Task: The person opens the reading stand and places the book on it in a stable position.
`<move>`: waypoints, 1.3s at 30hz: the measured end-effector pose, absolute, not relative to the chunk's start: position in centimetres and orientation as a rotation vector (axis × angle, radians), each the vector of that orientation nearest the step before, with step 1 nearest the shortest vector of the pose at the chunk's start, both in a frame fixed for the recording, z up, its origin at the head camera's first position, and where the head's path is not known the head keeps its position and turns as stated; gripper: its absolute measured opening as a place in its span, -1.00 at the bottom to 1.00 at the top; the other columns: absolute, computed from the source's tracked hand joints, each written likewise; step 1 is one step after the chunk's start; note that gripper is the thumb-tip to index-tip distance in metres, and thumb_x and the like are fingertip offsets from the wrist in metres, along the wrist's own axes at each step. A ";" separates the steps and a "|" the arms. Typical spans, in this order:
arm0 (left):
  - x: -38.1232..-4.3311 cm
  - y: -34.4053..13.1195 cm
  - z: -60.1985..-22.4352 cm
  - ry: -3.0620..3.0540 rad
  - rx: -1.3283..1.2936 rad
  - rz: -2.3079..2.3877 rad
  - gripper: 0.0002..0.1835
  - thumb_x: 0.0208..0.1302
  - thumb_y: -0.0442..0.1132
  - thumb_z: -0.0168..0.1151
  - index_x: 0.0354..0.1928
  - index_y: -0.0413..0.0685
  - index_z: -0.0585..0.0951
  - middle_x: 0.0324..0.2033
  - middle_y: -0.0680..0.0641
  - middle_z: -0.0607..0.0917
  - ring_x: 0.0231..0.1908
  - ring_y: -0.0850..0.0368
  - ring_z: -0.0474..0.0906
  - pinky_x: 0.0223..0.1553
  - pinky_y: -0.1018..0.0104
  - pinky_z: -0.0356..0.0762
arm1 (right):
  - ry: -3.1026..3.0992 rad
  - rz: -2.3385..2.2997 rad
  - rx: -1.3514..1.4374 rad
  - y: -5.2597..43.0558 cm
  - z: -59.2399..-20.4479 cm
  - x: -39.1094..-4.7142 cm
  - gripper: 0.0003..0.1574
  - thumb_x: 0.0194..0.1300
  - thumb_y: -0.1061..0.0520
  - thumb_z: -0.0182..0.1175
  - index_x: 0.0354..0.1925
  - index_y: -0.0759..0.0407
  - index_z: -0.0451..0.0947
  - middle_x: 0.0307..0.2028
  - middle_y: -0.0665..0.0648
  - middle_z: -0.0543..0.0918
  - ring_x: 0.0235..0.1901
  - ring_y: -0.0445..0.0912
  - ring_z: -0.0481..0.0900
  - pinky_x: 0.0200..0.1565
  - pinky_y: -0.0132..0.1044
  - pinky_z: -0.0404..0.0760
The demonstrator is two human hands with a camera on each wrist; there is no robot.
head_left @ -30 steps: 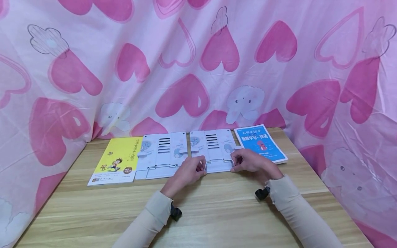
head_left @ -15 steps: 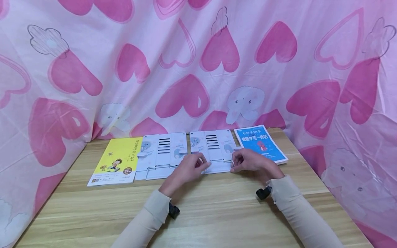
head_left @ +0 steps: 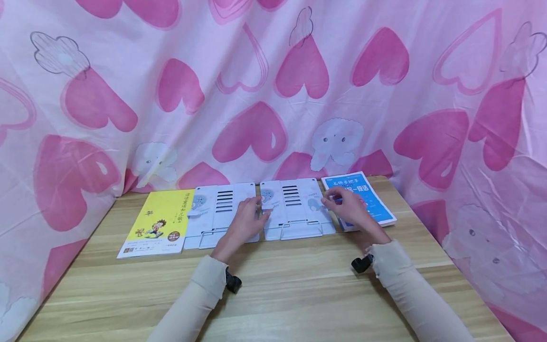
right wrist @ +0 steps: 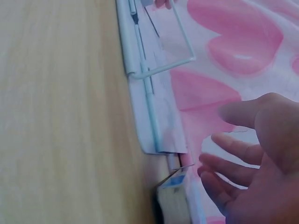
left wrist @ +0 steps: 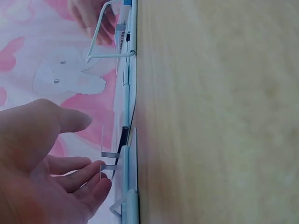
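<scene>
Hovers with left hand (head_left: 244,221) and right hand (head_left: 349,208), both with fingers (right wrist: 231,169) loosely wide, near two book stands (head_left: 278,213) between two books (head_left: 149,209).

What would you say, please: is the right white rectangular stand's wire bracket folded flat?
No, the wire bracket juts out from the stand.

Head camera looks forward and down over the table (head_left: 290,294), widest, farthest back; left hand (head_left: 243,222), right hand (head_left: 351,209), curtain (head_left: 252,133) all in. Left wrist camera (head_left: 232,281) looks close and low, tipped sideways, table at frame right; right wrist camera (head_left: 361,264) mirrors it. Wrist views share wire loop (left wrist: 111,56), curtain.
</scene>
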State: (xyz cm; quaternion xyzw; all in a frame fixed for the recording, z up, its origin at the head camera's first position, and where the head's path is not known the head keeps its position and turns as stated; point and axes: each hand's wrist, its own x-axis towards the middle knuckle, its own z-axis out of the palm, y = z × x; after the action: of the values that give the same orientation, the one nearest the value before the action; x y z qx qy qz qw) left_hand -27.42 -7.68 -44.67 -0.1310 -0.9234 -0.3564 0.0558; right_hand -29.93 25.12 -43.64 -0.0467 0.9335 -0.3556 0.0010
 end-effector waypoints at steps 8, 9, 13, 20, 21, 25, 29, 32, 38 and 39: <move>-27.8 -8.0 -45.1 -2.916 -0.461 -1.023 -0.23 0.47 -0.14 0.42 0.58 -0.29 0.38 0.44 -0.29 0.59 0.49 -0.23 0.43 0.62 -0.15 0.30 | 2.911 -1.091 -0.266 25.5 -45.0 -30.4 -0.34 0.58 -0.08 0.29 0.46 0.18 0.49 0.43 0.33 0.55 0.42 0.28 0.46 0.49 0.35 0.46; -27.8 -8.0 -45.1 -2.925 -0.462 -1.011 -0.23 0.47 -0.14 0.43 0.58 -0.28 0.37 0.46 -0.28 0.57 0.51 -0.24 0.40 0.63 -0.16 0.30 | 2.913 -1.086 -0.276 25.5 -45.1 -30.4 -0.32 0.58 -0.08 0.30 0.48 0.19 0.48 0.44 0.33 0.55 0.44 0.29 0.45 0.50 0.34 0.45; -27.7 -7.8 -45.1 -2.971 -0.464 -0.928 -0.21 0.46 -0.11 0.44 0.60 -0.23 0.37 0.48 -0.27 0.53 0.50 -0.25 0.36 0.60 -0.14 0.34 | 2.900 -1.066 -0.306 25.4 -45.4 -30.5 -0.25 0.58 -0.08 0.30 0.53 0.24 0.44 0.49 0.32 0.53 0.51 0.29 0.42 0.53 0.31 0.42; -27.5 -7.5 -45.4 -3.022 -0.484 -0.783 -0.24 0.49 -0.04 0.40 0.61 -0.11 0.39 0.46 -0.31 0.51 0.46 -0.32 0.27 0.55 -0.18 0.32 | 2.845 -1.120 -0.305 24.9 -45.7 -30.7 -0.22 0.58 -0.07 0.30 0.57 0.22 0.40 0.54 0.31 0.47 0.57 0.27 0.38 0.56 0.28 0.39; -27.6 -7.5 -45.4 -3.017 -0.479 -0.801 -0.25 0.49 -0.05 0.41 0.61 -0.10 0.40 0.47 -0.30 0.51 0.46 -0.31 0.27 0.55 -0.19 0.32 | 2.834 -1.136 -0.296 24.9 -45.7 -30.7 -0.22 0.58 -0.07 0.29 0.58 0.21 0.39 0.55 0.30 0.46 0.57 0.27 0.37 0.56 0.28 0.39; -27.6 -7.6 -45.4 -2.988 -0.447 -0.935 -0.30 0.45 -0.07 0.45 0.56 0.00 0.48 0.48 -0.20 0.55 0.47 -0.26 0.29 0.53 -0.25 0.29 | 2.794 -1.215 -0.243 24.9 -45.8 -30.7 -0.26 0.60 -0.09 0.27 0.57 0.15 0.41 0.57 0.27 0.45 0.60 0.26 0.32 0.58 0.27 0.37; -27.8 -7.9 -45.4 -2.941 -0.417 -1.072 -0.36 0.44 -0.08 0.46 0.51 0.08 0.54 0.42 -0.15 0.62 0.44 -0.24 0.33 0.42 -0.33 0.25 | 2.770 -1.272 -0.202 25.0 -45.8 -30.7 -0.27 0.61 -0.15 0.24 0.56 0.10 0.44 0.57 0.24 0.45 0.61 0.25 0.31 0.58 0.26 0.36; -27.9 -8.0 -45.5 -2.899 -0.415 -1.127 -0.40 0.45 -0.09 0.44 0.49 0.09 0.56 0.33 -0.16 0.69 0.37 -0.22 0.42 0.32 -0.34 0.26 | 2.745 -1.309 -0.174 25.2 -45.8 -30.6 -0.27 0.62 -0.19 0.22 0.57 0.05 0.43 0.56 0.22 0.45 0.60 0.24 0.32 0.59 0.26 0.35; -28.1 -8.2 -45.5 -2.824 -0.390 -1.216 -0.44 0.48 -0.04 0.40 0.46 0.09 0.57 0.25 -0.18 0.75 0.34 -0.20 0.54 0.33 -0.36 0.21 | 2.741 -1.350 -0.183 25.6 -45.8 -30.5 -0.30 0.65 -0.19 0.17 0.59 0.01 0.41 0.57 0.21 0.45 0.59 0.23 0.33 0.59 0.30 0.34; -28.1 -8.2 -45.5 -2.815 -0.382 -1.227 -0.44 0.49 -0.02 0.39 0.46 0.09 0.57 0.25 -0.17 0.75 0.35 -0.20 0.54 0.34 -0.36 0.20 | 2.740 -1.356 -0.185 25.6 -45.8 -30.5 -0.30 0.66 -0.19 0.16 0.59 0.00 0.42 0.57 0.22 0.45 0.58 0.23 0.34 0.59 0.29 0.34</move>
State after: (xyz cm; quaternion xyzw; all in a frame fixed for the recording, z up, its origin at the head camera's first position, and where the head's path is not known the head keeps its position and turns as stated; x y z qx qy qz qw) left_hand -28.13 -8.19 -45.52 -0.1234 -0.9094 -0.3965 0.0236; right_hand -30.53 25.61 -45.75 -0.0604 0.8939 -0.4425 0.0391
